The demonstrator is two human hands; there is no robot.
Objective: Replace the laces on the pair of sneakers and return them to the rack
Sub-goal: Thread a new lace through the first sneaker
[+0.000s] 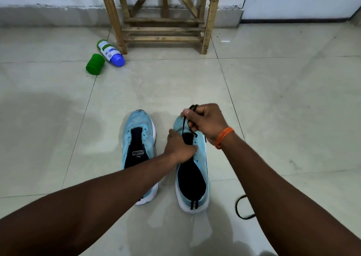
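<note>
Two light blue sneakers with dark insides stand side by side on the tiled floor, toes pointing away from me. The left sneaker [139, 138] has no lace in its eyelets. My left hand [179, 146] presses on the tongue area of the right sneaker [197, 177]. Above that shoe's toe, my right hand [207, 123] pinches a black lace [184, 125] that runs down to the front eyelets. Another black lace [241, 207] lies looped on the floor to the right, partly hidden by my right forearm.
A wooden shoe rack [162, 19] stands against the far wall straight ahead. A green-and-white bottle with a blue cap [110, 52] lies on the floor by the rack's left leg, a green container [95, 64] beside it.
</note>
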